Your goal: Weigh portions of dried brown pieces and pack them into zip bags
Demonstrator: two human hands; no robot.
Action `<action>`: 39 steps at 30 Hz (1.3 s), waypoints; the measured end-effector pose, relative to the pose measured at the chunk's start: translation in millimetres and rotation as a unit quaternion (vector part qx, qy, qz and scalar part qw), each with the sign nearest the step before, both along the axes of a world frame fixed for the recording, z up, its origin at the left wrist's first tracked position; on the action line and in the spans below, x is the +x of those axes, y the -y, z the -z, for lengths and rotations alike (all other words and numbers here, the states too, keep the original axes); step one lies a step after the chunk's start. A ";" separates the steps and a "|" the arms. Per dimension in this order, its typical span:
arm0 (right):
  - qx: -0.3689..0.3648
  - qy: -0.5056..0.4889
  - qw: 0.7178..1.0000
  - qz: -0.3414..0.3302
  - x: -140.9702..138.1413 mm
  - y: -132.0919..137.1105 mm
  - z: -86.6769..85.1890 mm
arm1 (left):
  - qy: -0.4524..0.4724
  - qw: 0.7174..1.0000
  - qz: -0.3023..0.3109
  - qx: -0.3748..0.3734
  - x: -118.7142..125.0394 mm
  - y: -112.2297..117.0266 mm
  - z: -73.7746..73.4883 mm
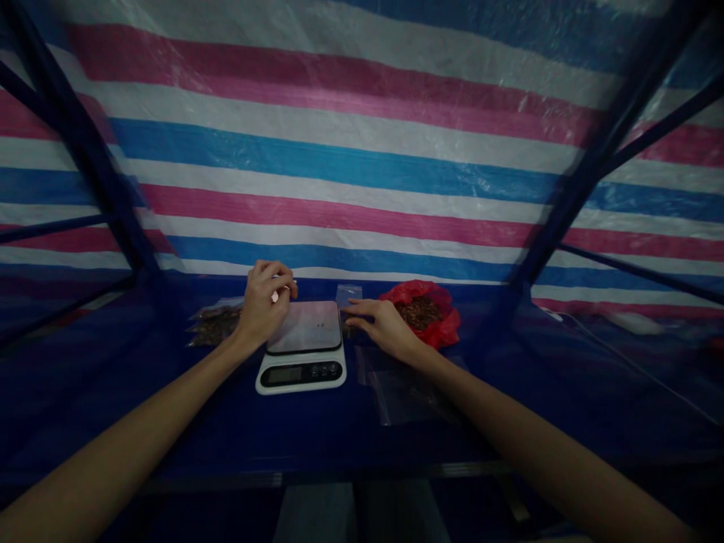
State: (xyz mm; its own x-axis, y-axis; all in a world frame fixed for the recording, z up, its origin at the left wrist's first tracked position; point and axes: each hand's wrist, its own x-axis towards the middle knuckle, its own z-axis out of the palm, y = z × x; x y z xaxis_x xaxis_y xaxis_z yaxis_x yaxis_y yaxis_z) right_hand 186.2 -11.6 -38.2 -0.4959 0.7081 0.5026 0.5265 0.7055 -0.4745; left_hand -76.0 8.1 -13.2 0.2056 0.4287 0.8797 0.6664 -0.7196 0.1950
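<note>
A white kitchen scale with a flat, pale weighing plate stands on the blue table, a few tiny dark specks on its plate. My left hand hovers over the plate's left back corner, fingers curled together; a small whitish bit shows at the fingertips, too small to name. Right of the scale, my right hand has its fingers stretched out and apart from the thumb, over a small clear zip bag with some dark contents. Behind that hand sits a red plastic bag, open, holding brown dried pieces.
Filled clear bags of brown pieces lie left of the scale. Flat clear zip bags lie under my right forearm. Blue metal posts and a striped plastic sheet close off the back. A white cable runs along the right.
</note>
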 end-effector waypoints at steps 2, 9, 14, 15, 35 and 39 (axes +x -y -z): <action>-0.003 0.006 1.000 -0.017 -0.3 -0.4 0.3 | 0.004 1.000 -0.004 -0.004 -0.6 -0.3 0.2; 0.038 -0.026 0.999 -0.008 3.8 4.9 -9.8 | 0.007 1.000 -0.008 -0.011 -2.1 -0.8 0.4; 0.042 -0.052 0.997 0.030 7.9 11.0 -18.7 | 0.005 1.000 -0.002 -0.007 -3.5 -2.5 1.1; 0.043 -0.048 0.998 0.027 8.2 11.4 -18.9 | 0.003 1.000 -0.002 -0.008 -3.7 -2.8 1.4; 0.043 -0.048 0.998 -0.025 10.1 10.7 -10.6 | 0.024 0.997 -0.075 -0.008 -29.8 -13.4 -3.4; 0.085 -0.089 0.992 0.019 9.8 12.1 -9.5 | 0.050 0.996 -0.077 -0.013 -31.9 -17.7 3.3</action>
State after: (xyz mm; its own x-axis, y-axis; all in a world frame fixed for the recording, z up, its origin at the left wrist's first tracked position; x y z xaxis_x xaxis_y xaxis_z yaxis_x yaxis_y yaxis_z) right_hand 196.0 -23.7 -28.7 -0.3636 0.6218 0.6936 0.4732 0.7647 -0.4375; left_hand -107.9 25.8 -16.5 0.0485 0.4707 0.8810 0.7451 -0.6045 0.2819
